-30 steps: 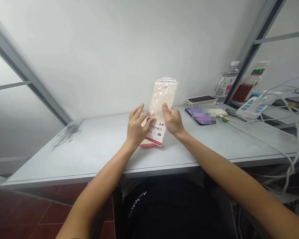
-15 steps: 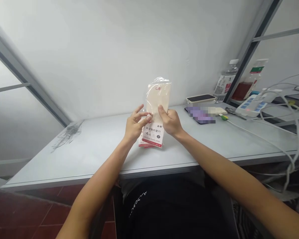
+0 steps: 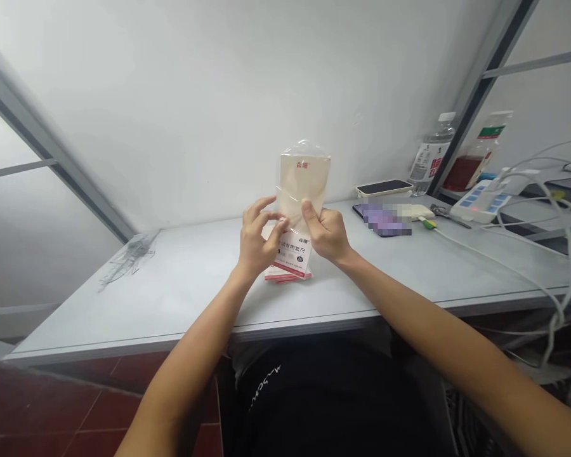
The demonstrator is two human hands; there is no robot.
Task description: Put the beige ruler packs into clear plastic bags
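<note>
A clear plastic packet with cream contents and a red-and-white printed label stands upright above the grey table. My left hand pinches its left edge between thumb and fingers. My right hand grips its right side with the thumb on the front. Below the packet, a thin stack of similar red-edged packets lies on the table.
Two phones lie at the back right beside a clear water bottle and a bottle of red liquid. A power strip and white cables trail over the right side. Crumpled clear plastic lies at the left.
Both hands have shifted the packet slightly left and turned it more upright; the left fingers went from spread to a pinch on its edge.
</note>
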